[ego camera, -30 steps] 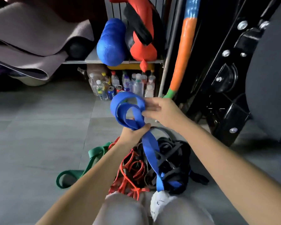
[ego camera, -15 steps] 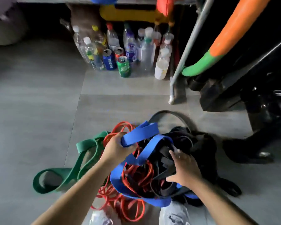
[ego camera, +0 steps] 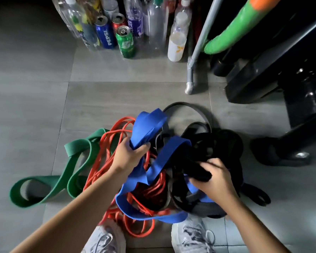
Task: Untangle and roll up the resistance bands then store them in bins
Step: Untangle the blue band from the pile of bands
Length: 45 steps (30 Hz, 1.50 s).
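A tangle of resistance bands lies on the grey tiled floor in front of my feet. My left hand [ego camera: 129,156] grips a folded loop of the wide blue band [ego camera: 148,125], whose other end runs down under the pile toward my shoes. My right hand [ego camera: 213,178] grips a bunch of black bands [ego camera: 219,143] at the right of the tangle. Thin orange bands [ego camera: 113,143] weave through the middle. A green band [ego camera: 62,178] trails off to the left, flat on the floor.
Bottles and drink cans [ego camera: 125,42] stand in a row at the far edge of the floor. A grey metal pole [ego camera: 197,57] and a green-and-orange foam tube [ego camera: 232,31] lean at upper right. Black gym equipment [ego camera: 281,84] fills the right side. My shoes [ego camera: 191,236] sit just under the pile.
The blue band has come down from chest height to the pile. My right hand left the blue band and took hold of the black bands. The view tilted down.
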### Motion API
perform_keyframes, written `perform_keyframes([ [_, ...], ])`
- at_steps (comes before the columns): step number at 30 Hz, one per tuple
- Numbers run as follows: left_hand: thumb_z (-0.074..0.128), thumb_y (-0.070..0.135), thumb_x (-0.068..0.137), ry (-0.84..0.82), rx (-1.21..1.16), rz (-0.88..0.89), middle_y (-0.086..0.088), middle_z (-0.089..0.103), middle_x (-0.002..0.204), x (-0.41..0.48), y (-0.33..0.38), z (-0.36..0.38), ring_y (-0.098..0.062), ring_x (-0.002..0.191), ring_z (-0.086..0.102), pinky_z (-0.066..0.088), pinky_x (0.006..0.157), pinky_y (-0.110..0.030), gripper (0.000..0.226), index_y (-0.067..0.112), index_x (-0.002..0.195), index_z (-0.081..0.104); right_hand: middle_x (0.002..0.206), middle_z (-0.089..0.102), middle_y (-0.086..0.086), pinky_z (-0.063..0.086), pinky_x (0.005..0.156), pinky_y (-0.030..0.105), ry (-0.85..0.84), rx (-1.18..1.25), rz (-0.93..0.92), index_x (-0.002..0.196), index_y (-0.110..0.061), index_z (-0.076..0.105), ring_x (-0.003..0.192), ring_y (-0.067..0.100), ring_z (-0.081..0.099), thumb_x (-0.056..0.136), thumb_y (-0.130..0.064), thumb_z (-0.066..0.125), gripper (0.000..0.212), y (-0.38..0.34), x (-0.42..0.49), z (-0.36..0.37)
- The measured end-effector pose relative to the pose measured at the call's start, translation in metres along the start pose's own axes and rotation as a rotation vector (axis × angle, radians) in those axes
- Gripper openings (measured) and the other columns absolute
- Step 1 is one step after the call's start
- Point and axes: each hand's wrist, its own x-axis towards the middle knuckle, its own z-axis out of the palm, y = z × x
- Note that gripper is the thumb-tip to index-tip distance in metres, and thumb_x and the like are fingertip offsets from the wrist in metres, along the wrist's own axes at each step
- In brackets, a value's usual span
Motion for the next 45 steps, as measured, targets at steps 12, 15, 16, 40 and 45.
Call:
perform_keyframes([
  [12,0.078,0.055,0.063,-0.226,0.814,0.376,0.000,-0.004,0.158,-0.016,0.009,0.047,-0.024,0.145,0.000,0.012,0.117,-0.037,0.126,0.018,0.150,-0.006,0.089,0.068,-0.014,0.044,0.073,0.012,-0.233,0.397,0.199,0.098,-0.030,0.054,0.084,0.000,0.063,0.063,-0.013,0.080,0.047,-0.033,-0.004,-0.034],
  [15,0.073,0.057,0.064,-0.227,0.905,0.289,-0.003,-0.009,0.158,-0.011,0.004,0.055,-0.029,0.143,0.009,0.025,0.110,-0.045,0.108,0.026,0.147,0.010,0.087,0.071,-0.019,0.045,0.067,0.005,-0.263,0.539,0.177,0.096,-0.028,0.060,0.078,-0.007,0.065,0.057,-0.012,0.075,0.044,-0.034,-0.008,-0.045],
  [16,0.071,0.056,0.066,-0.234,0.928,0.296,-0.003,-0.008,0.158,-0.009,0.004,0.057,-0.031,0.141,0.014,0.026,0.108,-0.046,0.099,0.027,0.144,0.017,0.088,0.072,-0.019,0.046,0.066,0.006,-0.246,0.566,0.164,0.096,-0.027,0.061,0.077,-0.005,0.065,0.054,-0.011,0.070,0.046,-0.033,-0.008,-0.051],
  [40,0.053,0.033,0.094,0.169,0.245,0.270,0.003,0.031,0.043,0.034,0.078,-0.047,-0.009,0.041,0.029,0.025,0.044,-0.020,0.050,0.008,0.053,0.039,0.087,0.062,-0.015,0.042,0.067,0.008,0.179,0.458,-0.063,0.089,-0.037,0.053,0.076,-0.002,0.056,0.053,-0.030,0.069,0.040,-0.041,0.030,-0.091],
  [45,0.051,0.033,0.094,0.250,0.099,0.342,0.010,0.062,0.047,0.000,0.124,-0.088,-0.005,0.038,0.056,0.047,0.052,-0.025,0.036,0.017,0.061,0.053,0.084,0.068,-0.003,0.045,0.075,0.033,0.096,-0.043,0.029,0.096,-0.026,0.057,0.085,0.025,0.064,0.048,-0.017,0.082,0.055,-0.032,0.018,-0.098],
])
